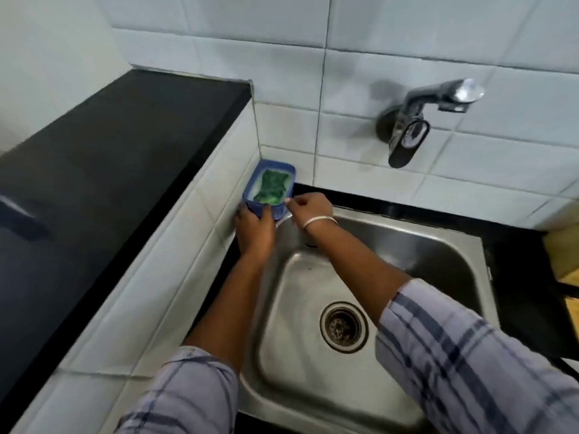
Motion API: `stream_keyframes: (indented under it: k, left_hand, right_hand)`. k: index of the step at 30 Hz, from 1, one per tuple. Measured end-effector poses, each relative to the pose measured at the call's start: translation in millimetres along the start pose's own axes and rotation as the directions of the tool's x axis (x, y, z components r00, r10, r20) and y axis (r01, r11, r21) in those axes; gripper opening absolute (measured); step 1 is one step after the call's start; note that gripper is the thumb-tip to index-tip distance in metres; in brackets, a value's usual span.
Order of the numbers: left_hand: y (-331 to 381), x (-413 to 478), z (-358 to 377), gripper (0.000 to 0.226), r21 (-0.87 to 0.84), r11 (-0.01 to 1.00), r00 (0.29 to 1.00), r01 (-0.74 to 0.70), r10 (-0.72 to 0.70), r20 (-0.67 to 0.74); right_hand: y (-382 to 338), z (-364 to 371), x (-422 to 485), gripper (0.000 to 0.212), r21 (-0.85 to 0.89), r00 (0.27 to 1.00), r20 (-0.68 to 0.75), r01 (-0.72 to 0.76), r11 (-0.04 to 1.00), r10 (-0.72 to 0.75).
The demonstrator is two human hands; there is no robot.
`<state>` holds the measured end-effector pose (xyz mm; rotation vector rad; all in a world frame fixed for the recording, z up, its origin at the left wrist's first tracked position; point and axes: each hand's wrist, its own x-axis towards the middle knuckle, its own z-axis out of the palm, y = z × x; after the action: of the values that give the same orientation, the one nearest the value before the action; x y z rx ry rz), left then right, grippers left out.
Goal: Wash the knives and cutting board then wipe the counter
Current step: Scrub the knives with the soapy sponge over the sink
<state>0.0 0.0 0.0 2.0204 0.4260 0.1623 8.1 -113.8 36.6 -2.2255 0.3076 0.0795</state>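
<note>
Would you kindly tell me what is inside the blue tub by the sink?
A green scrub pad lies in the blue tub on something whitish; whatever lies beneath the pad is covered.

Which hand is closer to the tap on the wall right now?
Right. The right hand is below and left of the tap, at the rim of the blue tub; the left hand grips that tub, farther left.
</note>
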Motion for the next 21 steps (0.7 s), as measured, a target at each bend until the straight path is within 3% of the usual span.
stream_keyframes:
  k: [4,11,14,21]
  left_hand:
    - [11,11,-3,0.047,-0.117,0.986,0.993,0.12,-0.12,0.007]
    - [2,3,6,0.031,-0.22,0.975,0.997,0.031,-0.045,-0.063]
    - [-2,-9,8,0.044,-0.191,0.981,0.997,0.04,-0.051,-0.052]
    - [-6,-92,29,0.061,-0.046,0.992,0.968,0.118,-0.105,0.228]
  right_hand:
    - [-14,13,20,0.033,0.044,0.996,-0.02,-0.087,0.995,0.088]
    - [-10,-1,18,0.016,-0.037,0.993,-0.059,-0.1,0.994,0.098]
    - [3,-19,-5,0.013,-0.024,0.993,-0.06,-0.1,0.995,0.098]
    - [86,-85,-79,0.015,-0.017,0.987,-0.072,-0.143,0.99,0.142]
